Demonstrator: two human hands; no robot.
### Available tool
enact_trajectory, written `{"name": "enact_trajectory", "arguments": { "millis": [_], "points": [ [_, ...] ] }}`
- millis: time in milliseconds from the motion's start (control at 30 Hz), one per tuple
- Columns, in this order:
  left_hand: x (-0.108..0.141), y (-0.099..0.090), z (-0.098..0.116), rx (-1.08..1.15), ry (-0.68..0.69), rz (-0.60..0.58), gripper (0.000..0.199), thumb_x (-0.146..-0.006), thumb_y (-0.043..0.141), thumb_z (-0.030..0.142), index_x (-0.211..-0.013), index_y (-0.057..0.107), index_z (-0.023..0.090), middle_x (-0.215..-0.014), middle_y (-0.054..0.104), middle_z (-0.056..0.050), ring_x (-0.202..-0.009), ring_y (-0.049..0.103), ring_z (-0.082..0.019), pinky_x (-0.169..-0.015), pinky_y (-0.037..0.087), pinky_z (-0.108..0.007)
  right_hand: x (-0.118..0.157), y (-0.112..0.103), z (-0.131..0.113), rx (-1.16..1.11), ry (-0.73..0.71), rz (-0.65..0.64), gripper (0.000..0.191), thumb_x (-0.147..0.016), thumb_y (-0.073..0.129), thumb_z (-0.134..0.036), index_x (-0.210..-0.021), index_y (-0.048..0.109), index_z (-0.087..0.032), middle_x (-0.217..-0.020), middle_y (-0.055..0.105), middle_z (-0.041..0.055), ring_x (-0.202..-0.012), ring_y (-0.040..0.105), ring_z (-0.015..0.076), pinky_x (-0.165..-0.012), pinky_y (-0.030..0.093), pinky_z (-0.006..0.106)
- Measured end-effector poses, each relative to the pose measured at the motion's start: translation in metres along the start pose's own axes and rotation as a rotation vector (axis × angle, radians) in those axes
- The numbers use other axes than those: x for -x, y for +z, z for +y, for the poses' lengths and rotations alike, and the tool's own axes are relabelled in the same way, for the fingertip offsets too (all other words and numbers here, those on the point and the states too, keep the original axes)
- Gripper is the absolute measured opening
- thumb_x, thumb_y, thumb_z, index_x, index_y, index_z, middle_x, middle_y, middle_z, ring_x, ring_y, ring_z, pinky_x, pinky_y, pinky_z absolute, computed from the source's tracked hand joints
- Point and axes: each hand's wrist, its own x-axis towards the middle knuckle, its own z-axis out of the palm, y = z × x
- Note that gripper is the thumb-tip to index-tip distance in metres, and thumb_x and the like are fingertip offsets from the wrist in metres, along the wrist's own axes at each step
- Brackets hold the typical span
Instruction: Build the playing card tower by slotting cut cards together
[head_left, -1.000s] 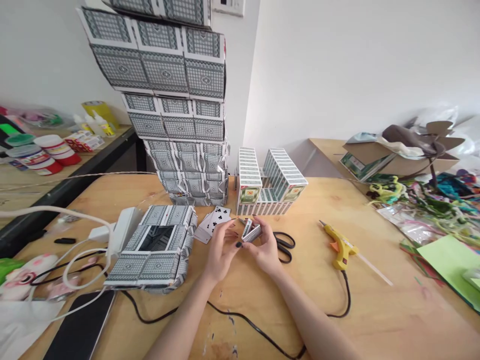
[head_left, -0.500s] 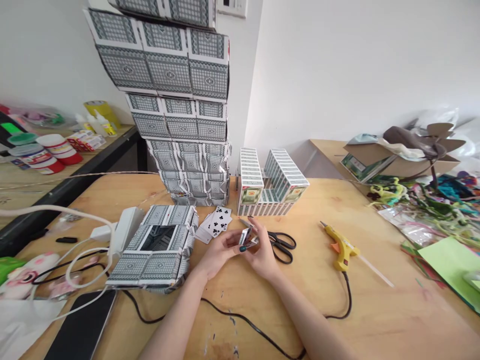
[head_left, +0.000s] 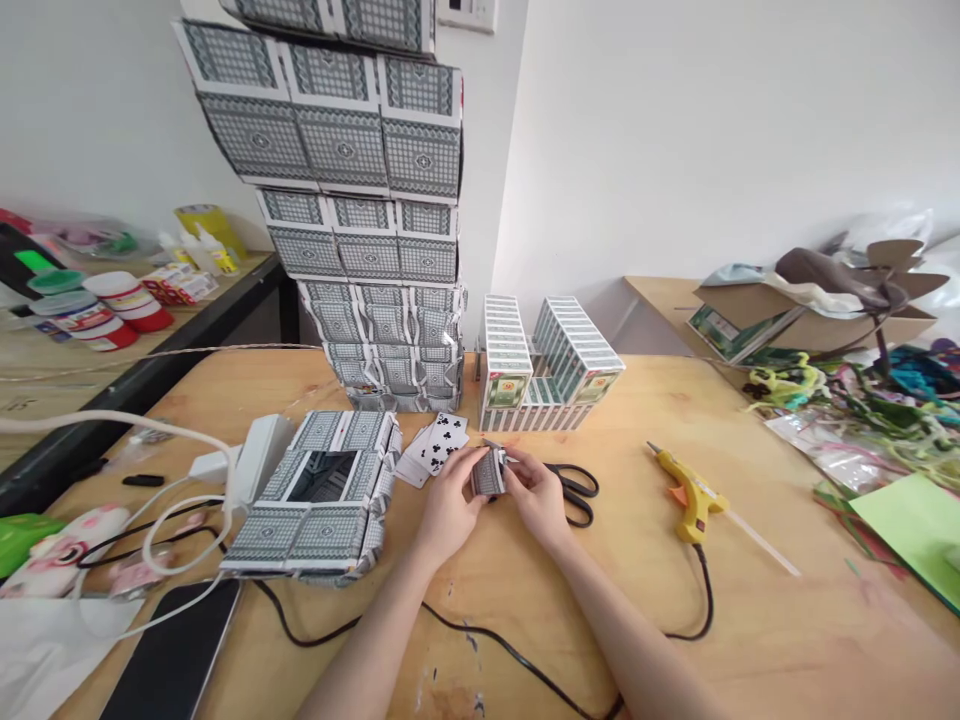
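Note:
Between my two hands is a folded playing card (head_left: pixel 489 474), its grey patterned back facing up toward me. My left hand (head_left: pixel 448 508) is closed on the card's left side. On its right edge, the fingers of my right hand (head_left: pixel 537 494) are pinched. Black-handled scissors (head_left: pixel 583 490) lie on the table just beyond my right hand, their blades mostly hidden behind the fingers. Loose playing cards (head_left: pixel 442 440), the top one a club card face up, lie beyond my left hand. To the left rests a flat panel made of folded cards (head_left: pixel 307 530) with a rectangular opening.
A tall tower of folded cards (head_left: pixel 345 150) stands at the back, beside a block of stacked card boxes (head_left: pixel 555 400). A yellow glue gun (head_left: pixel 694 495) lies right, its black cord (head_left: pixel 517 655) crossing the front. A white power strip (head_left: pixel 259 460) and phone (head_left: pixel 176 650) are left.
My hands have turned the folded card so its patterned back now shows. The fingers have shifted to its two sides. The whole view has moved slightly.

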Motion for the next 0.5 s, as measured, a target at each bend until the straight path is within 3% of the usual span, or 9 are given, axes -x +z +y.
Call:
{"name": "enact_trajectory", "arguments": {
  "millis": [200, 500],
  "points": [
    [-0.001, 0.001, 0.002, -0.114, 0.040, 0.024, 0.066, -0.061, 0.047, -0.005, -0.117, 0.046, 0.029, -0.123, 0.045, -0.003, -0.117, 0.041, -0.020, -0.100, 0.034, -0.041, 0.000, 0.001, -0.007, -0.065, 0.041, -0.036, 0.032, -0.071, 0.059, -0.036, -0.095, 0.057, -0.015, -0.080, 0.068, 0.0070, -0.075, 0.064, 0.0222, -0.071, 0.051, 0.036],
    [0.000, 0.003, 0.001, -0.055, 0.001, 0.046, 0.064, -0.059, 0.046, -0.006, -0.113, 0.048, 0.028, -0.119, 0.042, -0.003, -0.113, 0.044, -0.019, -0.094, 0.041, -0.037, -0.001, -0.001, -0.011, 0.018, -0.011, -0.105, 0.020, -0.072, 0.057, -0.037, -0.072, 0.055, -0.017, -0.069, 0.060, 0.0023, -0.065, 0.057, 0.0161, -0.062, 0.046, 0.028]
  ]
}}
